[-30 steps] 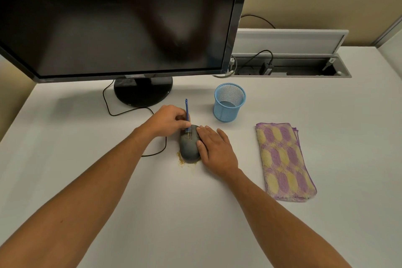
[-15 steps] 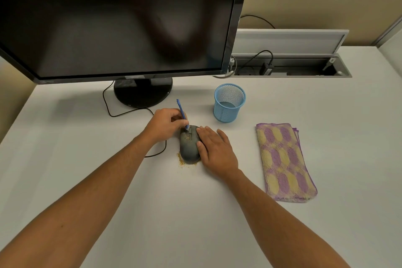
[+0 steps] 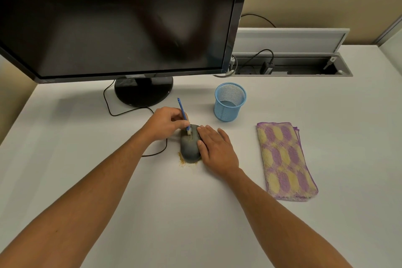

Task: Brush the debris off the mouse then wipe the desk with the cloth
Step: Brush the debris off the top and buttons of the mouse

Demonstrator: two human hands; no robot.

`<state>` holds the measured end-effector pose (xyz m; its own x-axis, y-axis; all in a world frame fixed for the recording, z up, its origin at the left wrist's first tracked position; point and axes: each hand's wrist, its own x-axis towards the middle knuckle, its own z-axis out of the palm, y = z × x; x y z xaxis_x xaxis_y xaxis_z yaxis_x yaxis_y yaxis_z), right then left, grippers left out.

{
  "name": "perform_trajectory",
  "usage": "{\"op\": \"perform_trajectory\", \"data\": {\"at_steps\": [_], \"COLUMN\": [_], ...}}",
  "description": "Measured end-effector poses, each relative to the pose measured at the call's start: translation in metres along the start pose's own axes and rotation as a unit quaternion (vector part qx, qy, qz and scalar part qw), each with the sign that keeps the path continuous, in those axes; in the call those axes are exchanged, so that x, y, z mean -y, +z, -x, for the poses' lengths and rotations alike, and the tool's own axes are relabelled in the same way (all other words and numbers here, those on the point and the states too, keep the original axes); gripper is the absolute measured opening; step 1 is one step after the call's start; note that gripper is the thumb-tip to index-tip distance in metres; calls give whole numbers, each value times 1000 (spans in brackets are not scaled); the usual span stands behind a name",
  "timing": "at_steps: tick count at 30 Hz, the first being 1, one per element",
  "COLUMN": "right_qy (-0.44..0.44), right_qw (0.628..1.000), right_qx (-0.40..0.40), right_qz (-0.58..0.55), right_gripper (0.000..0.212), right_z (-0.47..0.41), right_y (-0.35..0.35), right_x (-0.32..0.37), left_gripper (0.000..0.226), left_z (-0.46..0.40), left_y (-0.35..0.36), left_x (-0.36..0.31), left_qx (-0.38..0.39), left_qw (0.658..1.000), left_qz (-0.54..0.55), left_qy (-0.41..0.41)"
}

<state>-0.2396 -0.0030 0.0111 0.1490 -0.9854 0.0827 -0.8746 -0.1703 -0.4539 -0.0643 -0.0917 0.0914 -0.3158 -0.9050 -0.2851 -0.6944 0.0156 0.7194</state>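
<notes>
A dark grey wired mouse (image 3: 189, 148) lies on the white desk (image 3: 152, 213) in the middle. My left hand (image 3: 166, 123) grips a small blue brush (image 3: 182, 111) whose pale bristles touch the mouse's front, by the wheel. My right hand (image 3: 215, 148) lies flat against the mouse's right side, thumb on its top, holding it still. Yellowish-brown debris (image 3: 182, 161) lies on the desk at the mouse's near left edge, and some sits along the wheel. A folded purple-and-yellow cloth (image 3: 285, 161) rests to the right, untouched.
A blue mesh cup (image 3: 230, 102) stands behind the mouse to the right. A black monitor (image 3: 117, 17) on a round base (image 3: 143, 91) fills the back left. The mouse cable (image 3: 128, 112) loops left. An open cable tray (image 3: 291, 65) sits at the desk's back.
The brush handle has tilted from upright to leaning back-left, and its bristles have shifted a little on the mouse's front. My right hand and the mouse have stayed in place.
</notes>
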Motion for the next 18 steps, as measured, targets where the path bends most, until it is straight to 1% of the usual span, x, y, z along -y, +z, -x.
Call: {"op": "perform_trajectory", "data": {"at_steps": [3,6,16,18], "right_qy": [-1,-1,1,1], "right_qw": [1000,1000,1000,1000], "right_qx": [4,8,8,9], "right_qz": [2,1,5,5], "right_gripper": [60,60,60,60], "right_z": [0,0,0,0], "right_y": [0,0,1,1], "right_x": [0,0,-1,-1], "left_gripper": [20,20,18,15], "left_z": [0,3,13,14], "left_y": [5,9,4,2], "left_x": [4,6,7,4], "left_qx": [-64,-79,37,60], "left_qw": [998,997,999,998], "left_qz": [3,4,-4,-7], "left_qy": [9,13,3,4]}}
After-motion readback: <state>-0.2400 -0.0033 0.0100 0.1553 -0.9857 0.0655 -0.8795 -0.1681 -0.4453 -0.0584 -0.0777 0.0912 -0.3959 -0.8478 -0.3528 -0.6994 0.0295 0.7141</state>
